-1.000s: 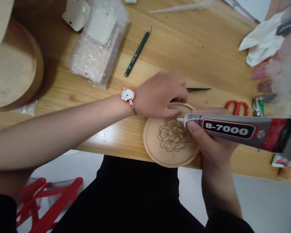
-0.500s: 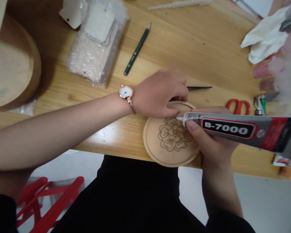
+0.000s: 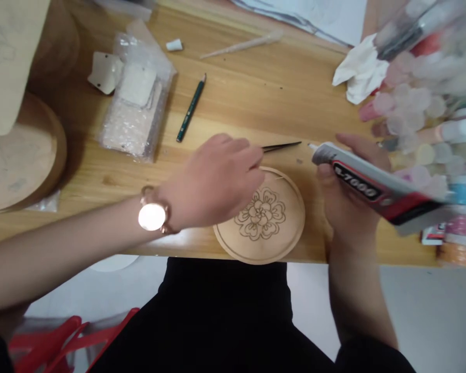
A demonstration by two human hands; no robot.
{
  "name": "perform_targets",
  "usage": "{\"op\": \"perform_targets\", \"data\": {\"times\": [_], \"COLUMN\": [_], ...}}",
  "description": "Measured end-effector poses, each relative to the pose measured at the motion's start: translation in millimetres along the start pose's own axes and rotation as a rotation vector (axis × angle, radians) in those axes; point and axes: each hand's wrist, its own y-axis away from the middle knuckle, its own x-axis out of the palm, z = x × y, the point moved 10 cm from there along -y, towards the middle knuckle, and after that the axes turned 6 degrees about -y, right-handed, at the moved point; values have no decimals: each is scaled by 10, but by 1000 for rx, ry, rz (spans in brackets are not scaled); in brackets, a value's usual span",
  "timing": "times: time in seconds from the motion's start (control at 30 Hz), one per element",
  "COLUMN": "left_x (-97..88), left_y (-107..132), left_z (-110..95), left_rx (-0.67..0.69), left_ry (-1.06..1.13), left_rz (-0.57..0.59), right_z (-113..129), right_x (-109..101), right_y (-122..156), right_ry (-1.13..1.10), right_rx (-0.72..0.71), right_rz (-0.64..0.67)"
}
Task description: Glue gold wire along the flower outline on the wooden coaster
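A round wooden disc (image 3: 283, 228) with a flower outline drawn on it lies at the table's front edge. My left hand (image 3: 213, 181), a watch on its wrist, covers the disc's upper left. Its fingers are curled, with the tips at the near end of the black tweezers (image 3: 283, 146); I cannot make out whether they grip them. My right hand (image 3: 345, 207) is closed round a grey and red B-7000 glue tube (image 3: 373, 186). It holds the tube to the right of the disc, with the nozzle pointing up-left and off the wood.
A green pencil (image 3: 191, 108), a bubble-wrap packet of white tiles (image 3: 130, 114), a pipette (image 3: 243, 45) and a small white cap (image 3: 174, 45) lie behind. A crumpled tissue (image 3: 357, 72) and blurred coloured bottles (image 3: 431, 129) crowd the right. A round wooden board (image 3: 19, 155) sits left.
My right hand has lifted the glue tube off the flower drawing and drawn it right. My left hand has slid back along the disc toward the tweezers. The view has swung.
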Motion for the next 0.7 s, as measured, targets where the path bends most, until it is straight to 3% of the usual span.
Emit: {"op": "perform_targets", "data": {"times": [0.07, 0.13, 0.2, 0.33, 0.4, 0.47, 0.53, 0.63, 0.7], "left_x": [-45, -80, -83, -22, -20, -21, -22, -8, 6], "left_y": [117, 234, 320, 368, 369, 366, 365, 366, 372], "left_z": [-133, -239, -294, -295, -282, -272, -270, -273, -279], "left_rx": [10, 21, 29, 36, 37, 36, 36, 36, 37], "left_ry": [-67, -119, -130, -79, -51, -41, -49, -75, -84], "left_rz": [-51, -128, -175, -147, -141, -137, -135, -123, -112], "right_z": [-55, -216, -359, -519, -511, -338, -18, 446, 557], "right_x": [-121, -192, -155, 86, 102, 83, 116, 449, 643], "right_y": [-104, -236, -388, -611, -660, -660, -581, -281, -119], "right_ry": [263, 346, 372, 464, 498, 529, 544, 472, 490], "right_rx": [-30, 12, 2, -123, -139, -182, -278, -462, -495], "right_rz": [-62, -91, -35, 265, 330, 313, 280, 486, 611]}}
